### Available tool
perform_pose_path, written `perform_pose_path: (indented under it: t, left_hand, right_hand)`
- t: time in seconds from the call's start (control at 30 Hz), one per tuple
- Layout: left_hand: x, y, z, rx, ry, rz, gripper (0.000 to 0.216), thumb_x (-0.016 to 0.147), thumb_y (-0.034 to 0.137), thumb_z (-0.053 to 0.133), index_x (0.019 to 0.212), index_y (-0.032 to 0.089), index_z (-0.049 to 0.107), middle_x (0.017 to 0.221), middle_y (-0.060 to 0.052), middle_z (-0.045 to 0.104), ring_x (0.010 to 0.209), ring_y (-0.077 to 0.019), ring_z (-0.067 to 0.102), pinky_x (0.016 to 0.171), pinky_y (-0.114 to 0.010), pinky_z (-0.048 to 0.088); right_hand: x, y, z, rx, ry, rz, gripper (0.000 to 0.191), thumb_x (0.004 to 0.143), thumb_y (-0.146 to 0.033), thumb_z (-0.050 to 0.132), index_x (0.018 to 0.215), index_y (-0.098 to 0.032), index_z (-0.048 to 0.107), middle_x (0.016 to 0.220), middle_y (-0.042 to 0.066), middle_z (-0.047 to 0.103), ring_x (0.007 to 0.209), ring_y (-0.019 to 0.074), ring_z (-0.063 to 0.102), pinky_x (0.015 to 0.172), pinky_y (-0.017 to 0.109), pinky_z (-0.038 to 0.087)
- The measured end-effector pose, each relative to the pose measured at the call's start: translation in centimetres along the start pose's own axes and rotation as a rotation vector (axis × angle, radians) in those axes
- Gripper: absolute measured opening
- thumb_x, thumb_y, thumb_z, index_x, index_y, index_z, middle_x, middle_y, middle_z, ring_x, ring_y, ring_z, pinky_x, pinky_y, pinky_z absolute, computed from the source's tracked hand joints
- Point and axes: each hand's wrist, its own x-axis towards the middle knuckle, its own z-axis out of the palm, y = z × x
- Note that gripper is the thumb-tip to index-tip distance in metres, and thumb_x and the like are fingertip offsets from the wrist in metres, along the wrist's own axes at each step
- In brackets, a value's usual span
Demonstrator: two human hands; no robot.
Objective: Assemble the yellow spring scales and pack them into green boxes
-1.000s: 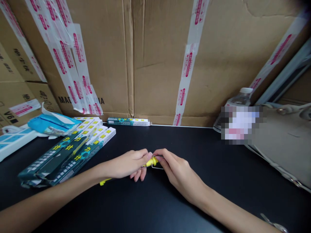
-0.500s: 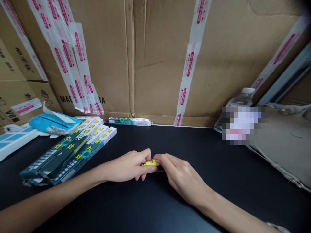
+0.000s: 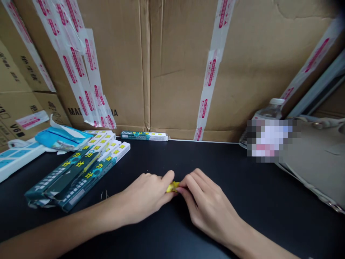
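Head view. Both forearms enter from the lower edge and converge at the middle of the black table [image 3: 242,194]. The left hand [image 3: 147,197] lies low, knuckles up, wrist nearly flat on the surface, with its thumb and fingers closed on a small yellow piece [image 3: 172,187]. The right hand [image 3: 205,205] comes in from the other side, palm down and fingers bent, its fingertips [image 3: 181,189] pressed against the same piece. Both hands are pinched on it. The piece sits just above the table between the two sets of fingertips; only a small part shows, and its shape cannot be made out.

Left of the hands, well apart, a fanned stack of teal-and-white boxes [image 3: 81,169] lies on the table. A thin wire item [image 3: 104,194] lies near its lower end, too small to identify. One more teal box [image 3: 144,135] lies against the foot of the taped cardboard carton [image 3: 175,72] at the back. At far left sit a blue packet [image 3: 60,137] and a white box [image 3: 16,160]. At right, a water bottle [image 3: 277,102] stands by the carton, its label blurred out.
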Motion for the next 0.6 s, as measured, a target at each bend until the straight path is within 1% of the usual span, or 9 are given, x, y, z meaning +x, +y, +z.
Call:
perform_pose_path:
  t: [0.1, 0.2, 0.27, 0.37, 0.43, 0.5, 0.6]
  left_hand:
    - [-0.1, 0.6, 0.5, 0.137, 0.002, 0.012, 0.017, 0.103, 0.036, 0.04, 0.093, 0.022, 0.044, 0.083, -0.007, 0.071, 0.074, -0.032, 0.071, 0.052, -0.031, 0.029]
    - [-0.2, 0.8, 0.7, 0.181, 0.005, 0.025, 0.016, 0.102, 0.035, 0.042, 0.095, 0.022, 0.044, 0.087, -0.008, 0.072, 0.078, -0.0322, 0.072, 0.053, -0.031, 0.035]
    - [-0.3, 0.7, 0.7, 0.191, 0.015, 0.031, 0.012, 0.102, 0.032, 0.045, 0.094, 0.022, 0.044, 0.086, -0.006, 0.072, 0.077, -0.0301, 0.072, 0.054, -0.03, 0.039]
    - [-0.3, 0.6, 0.8, 0.188, 0.029, 0.048, 0.01, 0.099, 0.022, 0.05, 0.092, 0.022, 0.043, 0.083, -0.002, 0.071, 0.071, -0.0262, 0.072, 0.054, -0.029, 0.042]
    - [-0.3, 0.4, 0.8, 0.187, 0.034, 0.061, 0.01, 0.097, 0.02, 0.051, 0.092, 0.022, 0.042, 0.082, -0.001, 0.071, 0.068, -0.0243, 0.071, 0.054, -0.028, 0.042]
    - [-0.2, 0.4, 0.8, 0.197, 0.029, 0.059, 0.009, 0.098, 0.021, 0.05, 0.093, 0.022, 0.042, 0.083, -0.001, 0.071, 0.071, -0.0243, 0.072, 0.055, -0.028, 0.044]
    - [0.0, 0.5, 0.6, 0.209, 0.007, 0.05, 0.006, 0.1, 0.024, 0.048, 0.097, 0.021, 0.042, 0.088, -0.003, 0.073, 0.078, -0.0271, 0.073, 0.059, -0.03, 0.047]
  right_hand:
    - [-0.4, -0.3, -0.3, 0.14, -0.038, 0.091, 0.019, 0.096, -0.009, 0.042, 0.083, -0.02, 0.05, 0.077, 0.006, 0.058, 0.075, 0.022, 0.053, 0.066, 0.035, 0.045]
    - [-0.6, -0.3, -0.4, 0.197, -0.06, 0.12, 0.019, 0.096, -0.009, 0.043, 0.082, -0.02, 0.049, 0.077, 0.004, 0.057, 0.071, 0.0196, 0.052, 0.064, 0.033, 0.045]
    - [-0.6, -0.2, -0.5, 0.17, -0.033, 0.061, 0.019, 0.097, -0.009, 0.044, 0.083, -0.019, 0.051, 0.077, 0.005, 0.058, 0.069, 0.019, 0.053, 0.063, 0.033, 0.046]
    - [-0.5, 0.0, -0.5, 0.07, 0.043, -0.132, 0.016, 0.096, -0.007, 0.048, 0.086, -0.014, 0.058, 0.076, 0.008, 0.061, 0.074, 0.0217, 0.058, 0.066, 0.036, 0.051]
    - [-0.6, 0.3, -0.5, -0.01, 0.069, -0.25, 0.016, 0.095, -0.006, 0.05, 0.086, -0.011, 0.062, 0.075, 0.009, 0.062, 0.079, 0.0246, 0.062, 0.073, 0.039, 0.055]
    - [-0.6, 0.7, -0.3, -0.07, 0.075, -0.298, 0.019, 0.096, -0.005, 0.048, 0.085, -0.009, 0.064, 0.078, 0.012, 0.064, 0.089, 0.0277, 0.065, 0.081, 0.041, 0.058]
    - [-0.6, 1.1, 0.1, -0.114, 0.106, -0.312, 0.024, 0.097, -0.005, 0.041, 0.089, -0.007, 0.064, 0.098, 0.018, 0.068, 0.109, 0.0313, 0.064, 0.093, 0.04, 0.058]
